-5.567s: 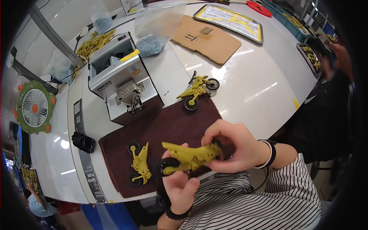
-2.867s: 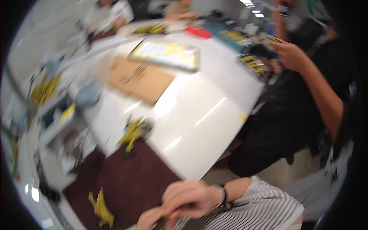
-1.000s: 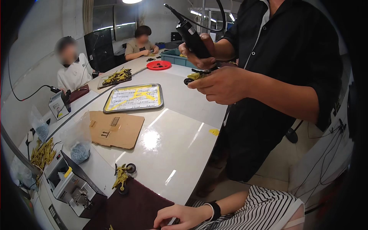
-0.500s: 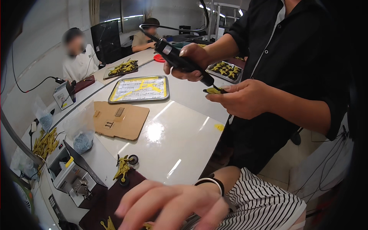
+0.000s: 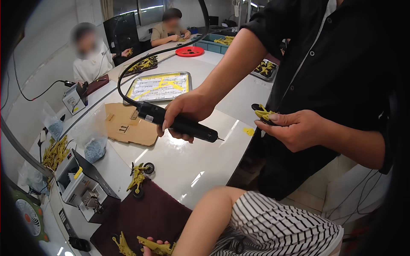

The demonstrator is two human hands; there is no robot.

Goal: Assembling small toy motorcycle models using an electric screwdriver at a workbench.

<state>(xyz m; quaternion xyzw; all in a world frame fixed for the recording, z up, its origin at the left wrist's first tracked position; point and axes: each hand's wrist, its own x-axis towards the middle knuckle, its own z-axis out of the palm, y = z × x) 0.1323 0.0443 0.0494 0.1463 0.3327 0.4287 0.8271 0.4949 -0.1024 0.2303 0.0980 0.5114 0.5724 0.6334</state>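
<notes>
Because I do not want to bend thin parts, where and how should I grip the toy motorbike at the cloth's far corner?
Probably pinch the toy motorbike by its yellow body, between far wheel and near wheel, coming from the right: the machine stands to the left, and the thin handlebar sticks out.

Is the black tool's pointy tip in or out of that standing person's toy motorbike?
Out: the tip pokes bare from the tool, apart from the toy motorbike in the person's other hand.
</notes>
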